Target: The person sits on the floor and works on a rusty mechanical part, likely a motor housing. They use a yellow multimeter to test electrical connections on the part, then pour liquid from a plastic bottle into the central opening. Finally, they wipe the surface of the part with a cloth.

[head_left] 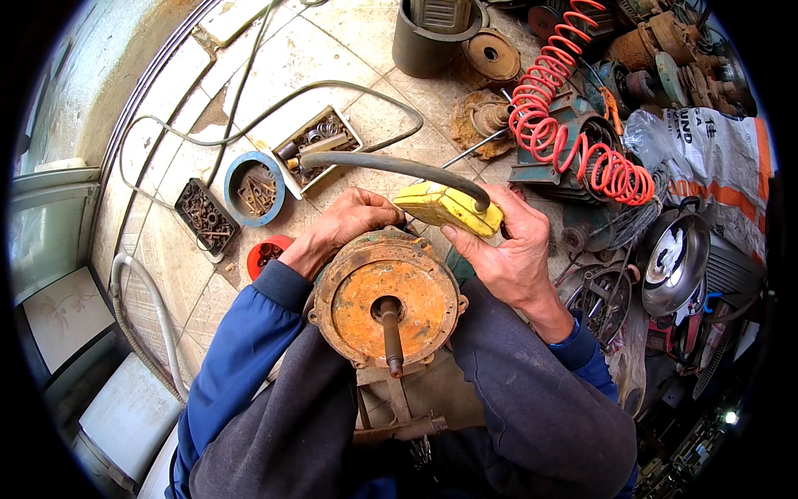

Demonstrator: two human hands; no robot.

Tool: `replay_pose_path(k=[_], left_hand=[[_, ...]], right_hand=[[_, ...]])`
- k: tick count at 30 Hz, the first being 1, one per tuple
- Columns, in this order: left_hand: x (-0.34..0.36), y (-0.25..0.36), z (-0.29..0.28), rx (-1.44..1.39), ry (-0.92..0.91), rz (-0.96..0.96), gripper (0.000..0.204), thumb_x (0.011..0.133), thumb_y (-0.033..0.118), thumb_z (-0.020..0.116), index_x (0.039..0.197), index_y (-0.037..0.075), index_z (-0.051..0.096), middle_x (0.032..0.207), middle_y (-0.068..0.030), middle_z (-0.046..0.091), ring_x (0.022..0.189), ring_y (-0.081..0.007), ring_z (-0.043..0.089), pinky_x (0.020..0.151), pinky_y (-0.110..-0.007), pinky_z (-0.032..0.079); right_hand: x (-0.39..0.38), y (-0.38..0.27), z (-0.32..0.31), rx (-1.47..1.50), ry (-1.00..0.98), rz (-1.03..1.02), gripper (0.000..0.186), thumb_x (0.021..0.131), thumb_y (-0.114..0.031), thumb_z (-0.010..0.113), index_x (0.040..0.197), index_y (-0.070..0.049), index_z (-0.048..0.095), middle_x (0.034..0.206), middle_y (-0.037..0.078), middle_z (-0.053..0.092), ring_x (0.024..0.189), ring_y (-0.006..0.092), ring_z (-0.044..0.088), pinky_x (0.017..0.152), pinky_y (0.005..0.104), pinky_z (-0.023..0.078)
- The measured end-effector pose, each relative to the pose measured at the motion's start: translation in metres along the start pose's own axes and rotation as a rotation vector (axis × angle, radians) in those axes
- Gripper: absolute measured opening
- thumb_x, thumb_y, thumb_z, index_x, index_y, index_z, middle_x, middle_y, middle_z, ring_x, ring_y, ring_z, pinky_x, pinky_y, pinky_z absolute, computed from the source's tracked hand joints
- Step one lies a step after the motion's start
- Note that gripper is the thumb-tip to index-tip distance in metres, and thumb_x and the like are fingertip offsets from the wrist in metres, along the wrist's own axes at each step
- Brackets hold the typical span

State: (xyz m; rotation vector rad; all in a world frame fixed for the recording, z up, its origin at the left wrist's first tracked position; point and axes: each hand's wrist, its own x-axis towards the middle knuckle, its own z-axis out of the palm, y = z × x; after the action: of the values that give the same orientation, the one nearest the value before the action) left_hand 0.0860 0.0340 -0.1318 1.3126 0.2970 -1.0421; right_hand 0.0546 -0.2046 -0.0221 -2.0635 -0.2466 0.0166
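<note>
Between my knees stands an electric motor (353,312), its rusty orange end face and bare shaft turned toward me. My right hand (519,258) grips a worn yellow box (445,208), thumb on the near side. A thick grey cable (399,164) runs out of the box's right end and arches over to the left. My left hand (356,220) is at the motor's far side, its fingers pinched together by the box's left end. Whatever lies between those fingertips is too small and too hidden to name.
Beyond my left hand are a white tray of metal parts (356,133), a blue ring-shaped dish (277,173) with bolts, a black tray of small hardware (185,200) and a red bowl (256,258). At right are a red coiled hose (540,108), motor parts and a metal pan (698,274).
</note>
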Motion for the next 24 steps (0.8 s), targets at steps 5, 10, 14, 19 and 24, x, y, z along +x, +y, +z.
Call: replay_pose_path(k=[5,10,14,19,24], left_hand=[[-0.0001,0.0001,-0.0004,-0.006,0.002,0.001,0.013,0.089,0.011,0.076,0.095,-0.001,0.079,0.078,-0.0045,0.074,0.064,-0.0087,0.064,0.059,-0.025,0.052],[0.0008,-0.0017,-0.0007,-0.007,-0.007,0.015,0.014,0.09,0.011,0.075,0.095,-0.001,0.08,0.078,-0.0044,0.074,0.064,-0.0085,0.063,0.059,-0.025,0.051],[0.0015,-0.0036,-0.0033,0.03,-0.031,0.042,0.013,0.092,0.009,0.07,0.096,0.001,0.079,0.08,-0.0026,0.074,0.065,-0.0065,0.064,0.058,-0.022,0.05],[-0.0007,-0.0015,0.0011,0.009,0.003,0.053,0.013,0.093,0.008,0.069,0.094,0.0,0.079,0.078,-0.0017,0.073,0.063,-0.0064,0.063,0.056,-0.022,0.048],[0.0008,-0.0034,-0.0027,-0.02,-0.024,0.032,0.013,0.091,0.01,0.072,0.096,0.0,0.08,0.078,-0.0033,0.074,0.063,-0.0071,0.063,0.056,-0.023,0.049]], right_hand=[[0.0006,-0.0003,0.0004,0.007,0.001,-0.005,0.041,0.079,-0.008,0.086,0.116,0.001,0.071,0.104,0.015,0.075,0.093,0.0263,0.075,0.081,0.0345,0.058],[0.0005,0.0002,0.0005,0.016,0.003,-0.007,0.041,0.079,-0.008,0.086,0.115,0.001,0.071,0.103,0.015,0.075,0.093,0.0258,0.075,0.08,0.0345,0.058],[0.0006,-0.0012,-0.0006,0.004,0.001,-0.015,0.041,0.078,-0.008,0.086,0.115,0.001,0.071,0.103,0.015,0.075,0.093,0.0257,0.075,0.08,0.0343,0.058],[0.0002,-0.0008,-0.001,0.007,-0.004,-0.007,0.04,0.079,-0.008,0.086,0.115,0.001,0.071,0.103,0.015,0.075,0.092,0.0255,0.075,0.079,0.0342,0.058],[0.0009,-0.0016,-0.001,0.019,-0.002,-0.015,0.04,0.079,-0.008,0.086,0.115,0.001,0.071,0.102,0.015,0.075,0.092,0.0255,0.075,0.079,0.0343,0.058]])
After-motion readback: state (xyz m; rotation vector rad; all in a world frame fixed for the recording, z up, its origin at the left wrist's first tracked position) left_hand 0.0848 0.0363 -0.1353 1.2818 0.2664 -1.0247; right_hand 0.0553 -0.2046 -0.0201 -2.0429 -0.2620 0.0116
